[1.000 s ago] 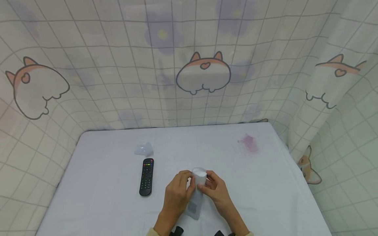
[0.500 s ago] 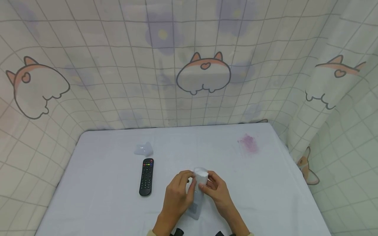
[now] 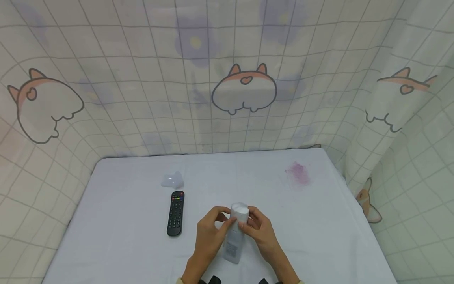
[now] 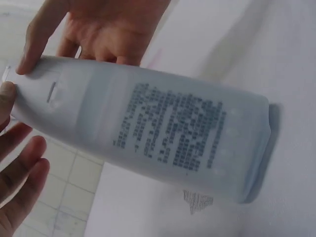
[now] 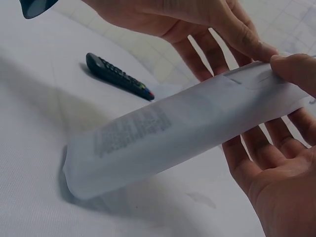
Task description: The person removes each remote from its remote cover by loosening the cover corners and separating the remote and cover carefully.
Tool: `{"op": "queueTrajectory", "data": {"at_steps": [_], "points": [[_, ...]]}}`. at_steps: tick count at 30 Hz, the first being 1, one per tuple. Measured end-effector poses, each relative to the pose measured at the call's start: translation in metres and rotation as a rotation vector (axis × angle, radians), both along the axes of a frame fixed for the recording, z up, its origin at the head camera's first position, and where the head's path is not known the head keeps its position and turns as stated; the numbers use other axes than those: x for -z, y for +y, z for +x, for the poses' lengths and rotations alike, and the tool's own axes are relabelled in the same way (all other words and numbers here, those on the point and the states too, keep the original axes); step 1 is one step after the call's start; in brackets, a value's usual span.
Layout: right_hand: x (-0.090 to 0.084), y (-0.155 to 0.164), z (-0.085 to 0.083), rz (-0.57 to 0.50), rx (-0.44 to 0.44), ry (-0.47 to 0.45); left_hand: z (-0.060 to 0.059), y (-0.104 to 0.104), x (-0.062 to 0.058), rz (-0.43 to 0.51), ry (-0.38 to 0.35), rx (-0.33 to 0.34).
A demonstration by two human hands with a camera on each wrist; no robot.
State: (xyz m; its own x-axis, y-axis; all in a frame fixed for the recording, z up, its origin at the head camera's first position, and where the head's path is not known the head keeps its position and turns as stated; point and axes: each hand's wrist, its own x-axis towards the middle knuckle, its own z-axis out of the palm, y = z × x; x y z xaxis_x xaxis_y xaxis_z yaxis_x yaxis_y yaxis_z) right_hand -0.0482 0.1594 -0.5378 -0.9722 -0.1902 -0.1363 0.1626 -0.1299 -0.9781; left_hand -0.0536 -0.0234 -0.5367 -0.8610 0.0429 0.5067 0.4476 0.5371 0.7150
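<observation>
A pale, frosted bottle [image 3: 232, 246] with a white cap end [image 3: 240, 213] and a block of dark print leans on the white table, its base touching the cloth and its cap end raised. My left hand [image 3: 209, 234] pinches the cap end between thumb and index finger; in the left wrist view its other fingers [image 4: 24, 192] are spread away from the bottle. From the other side, my right hand [image 3: 260, 230] grips the same end, thumb in front and fingers behind. The right wrist view shows the bottle [image 5: 163, 133] slanting down between both hands.
A black remote control [image 3: 175, 213] lies left of my hands. Just beyond it is a crumpled clear plastic piece [image 3: 173, 180]. A pink stain [image 3: 298, 172] marks the cloth at the back right. A patterned curtain [image 3: 244, 130] hangs behind the table [image 3: 124, 221].
The left thumb has moved onto the front of the cap end, and the left hand has shifted slightly left. More of the bottle's print shows. The right hand has hardly moved.
</observation>
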Motion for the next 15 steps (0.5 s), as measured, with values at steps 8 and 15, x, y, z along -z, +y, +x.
{"op": "queueTrajectory", "data": {"at_steps": [8, 15], "points": [[-0.0005, 0.001, -0.0002, 0.006, 0.003, -0.009, 0.0009, -0.0003, -0.0027, -0.178, 0.267, 0.004], [-0.0009, 0.001, 0.0007, -0.008, -0.023, 0.026, 0.0015, 0.0037, -0.0012, -0.213, 0.354, -0.046]]}}
